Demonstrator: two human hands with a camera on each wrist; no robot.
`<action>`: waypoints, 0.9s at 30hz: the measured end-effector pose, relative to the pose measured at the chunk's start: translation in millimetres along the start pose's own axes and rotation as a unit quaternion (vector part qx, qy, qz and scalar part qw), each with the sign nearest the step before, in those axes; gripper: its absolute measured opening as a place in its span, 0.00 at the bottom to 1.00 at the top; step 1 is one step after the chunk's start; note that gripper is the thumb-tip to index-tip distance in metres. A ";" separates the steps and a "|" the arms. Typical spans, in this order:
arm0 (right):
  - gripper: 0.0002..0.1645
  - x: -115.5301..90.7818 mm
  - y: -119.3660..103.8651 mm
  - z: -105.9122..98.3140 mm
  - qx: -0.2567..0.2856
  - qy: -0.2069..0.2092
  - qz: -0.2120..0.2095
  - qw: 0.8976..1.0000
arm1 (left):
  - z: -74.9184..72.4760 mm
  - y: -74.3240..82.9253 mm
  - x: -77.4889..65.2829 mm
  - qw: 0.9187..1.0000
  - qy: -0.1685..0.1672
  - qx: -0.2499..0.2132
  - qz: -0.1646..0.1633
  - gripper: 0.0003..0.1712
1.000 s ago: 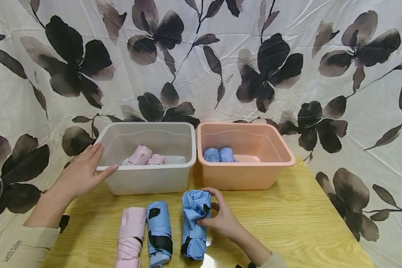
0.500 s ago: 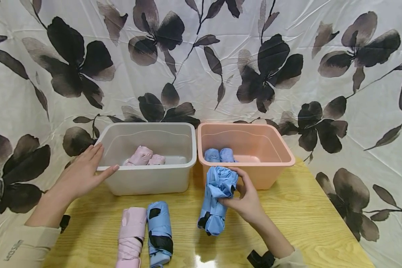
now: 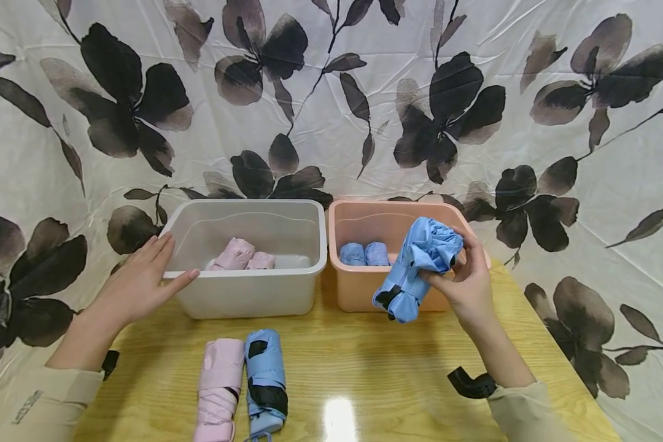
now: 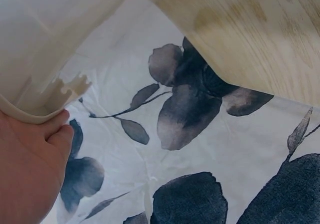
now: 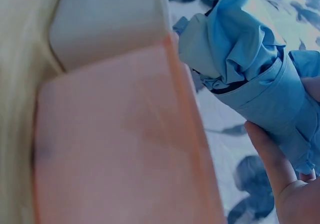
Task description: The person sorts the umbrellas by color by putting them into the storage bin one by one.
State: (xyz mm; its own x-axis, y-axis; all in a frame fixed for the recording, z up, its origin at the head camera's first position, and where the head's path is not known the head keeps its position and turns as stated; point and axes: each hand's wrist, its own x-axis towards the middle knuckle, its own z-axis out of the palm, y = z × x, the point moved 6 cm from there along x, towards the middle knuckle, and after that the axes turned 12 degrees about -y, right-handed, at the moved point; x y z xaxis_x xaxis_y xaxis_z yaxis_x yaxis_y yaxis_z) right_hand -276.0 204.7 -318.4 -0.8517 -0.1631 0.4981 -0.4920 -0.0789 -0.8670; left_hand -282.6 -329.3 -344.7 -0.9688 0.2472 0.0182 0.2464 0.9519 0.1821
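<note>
My right hand [image 3: 471,279] grips a folded blue umbrella [image 3: 414,270], thumb on the near side and fingers round its far end. It is held tilted in the air at the front of the peach bin [image 3: 359,294], overlapping its rim in the head view. The right wrist view shows the same blue umbrella [image 5: 270,84] beside the bin's wall. My left hand [image 3: 135,282] rests on the left rim of the grey bin [image 3: 248,298], fingers straight. On the table lie a folded pink umbrella [image 3: 219,387] and another blue umbrella [image 3: 266,380], side by side.
Two pink bundles [image 3: 236,253] lie in the grey bin. A pair of blue bundles [image 3: 364,253] sits at the left of the peach bin. Both bins stand close together at the back of the wooden table [image 3: 447,387], before a floral curtain [image 3: 359,141].
My right hand has lifted the blue umbrella off the table and carried it right and up to the peach bin, tilting it. The left hand has stayed on the grey bin's rim.
</note>
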 end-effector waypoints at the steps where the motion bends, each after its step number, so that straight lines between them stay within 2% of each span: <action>1: 0.55 3.5 -3.0 -5.1 -0.003 0.006 -0.003 1.000 | -0.4 0.1 0.3 1.000 0.000 0.001 0.000 0.57; 9: 0.53 31.8 -15.5 -38.1 -0.016 0.045 0.000 0.999 | 1.0 -0.9 1.6 1.000 -0.006 0.003 0.000 0.57; 15: 0.53 59.5 -11.6 -53.1 -0.062 0.050 0.035 0.996 | 0.7 -0.8 -0.7 1.000 0.002 -0.002 0.003 0.56; 22: 0.55 92.9 11.9 -62.9 -0.151 0.008 0.103 0.983 | -0.1 -0.4 -0.9 1.000 0.002 -0.004 0.000 0.56; 27: 0.57 111.1 35.4 -65.4 -0.166 -0.032 0.146 0.975 | 0.1 0.3 -0.7 1.000 0.000 -0.004 0.001 0.56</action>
State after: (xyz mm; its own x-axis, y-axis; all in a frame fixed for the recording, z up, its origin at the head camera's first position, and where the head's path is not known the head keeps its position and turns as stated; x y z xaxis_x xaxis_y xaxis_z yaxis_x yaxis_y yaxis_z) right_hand -399.9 248.2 -292.9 -0.9563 -0.1934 0.2193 -0.2707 0.3020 -0.9141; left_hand -281.9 -329.2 -344.8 -0.9681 0.2498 0.0190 0.2488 0.9499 0.1892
